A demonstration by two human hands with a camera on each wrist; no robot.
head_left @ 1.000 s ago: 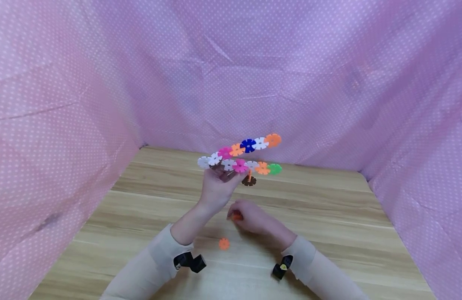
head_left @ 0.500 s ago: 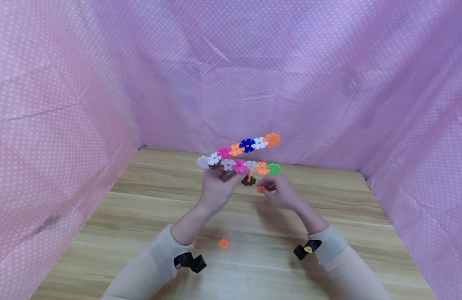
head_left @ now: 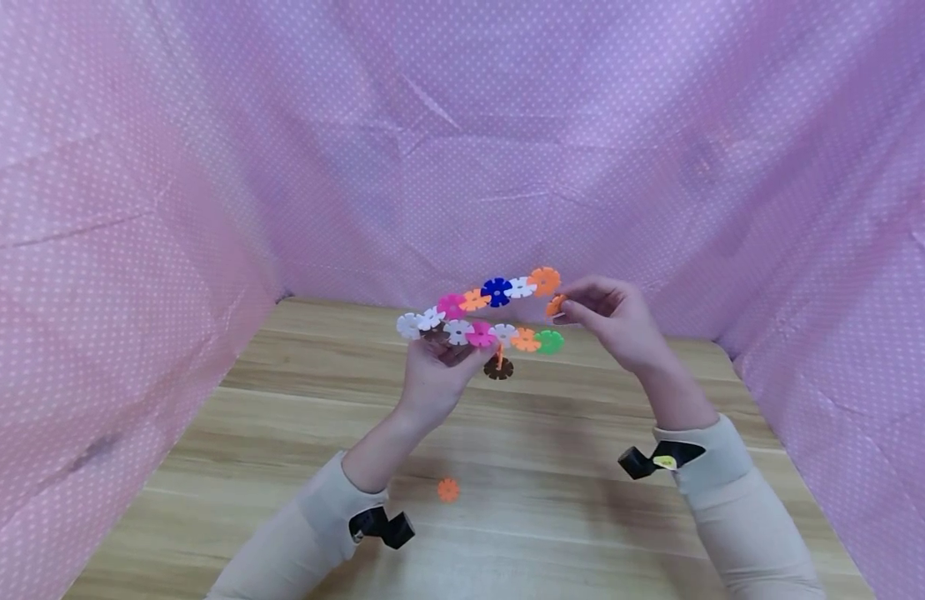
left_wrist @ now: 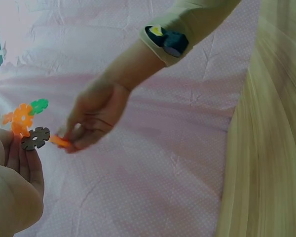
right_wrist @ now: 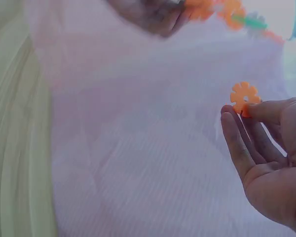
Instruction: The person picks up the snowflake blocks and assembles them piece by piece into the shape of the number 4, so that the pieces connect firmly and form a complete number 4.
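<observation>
My left hand (head_left: 436, 383) grips a joined structure of notched plastic discs (head_left: 481, 334) above the table. Two rows branch from its white left end: the far one ends in an orange disc (head_left: 543, 281), the near one in a green disc (head_left: 550, 342). Below the near row hangs a brown disc (head_left: 498, 367), also visible in the left wrist view. Between thumb and fingers my right hand (head_left: 616, 325) pinches a loose orange snowflake disc (right_wrist: 245, 98). That disc is close to the far row's orange end; whether they touch I cannot tell.
Another orange disc (head_left: 448, 489) lies on the wood-grain table (head_left: 320, 500) between the forearms. Pink dotted cloth (head_left: 462, 167) encloses the table at the back and both sides. Each wrist carries a black camera.
My right hand has risen from low over the table, moving right and away with the orange disc, up beside the far row's end. The left hand and structure have barely moved.
</observation>
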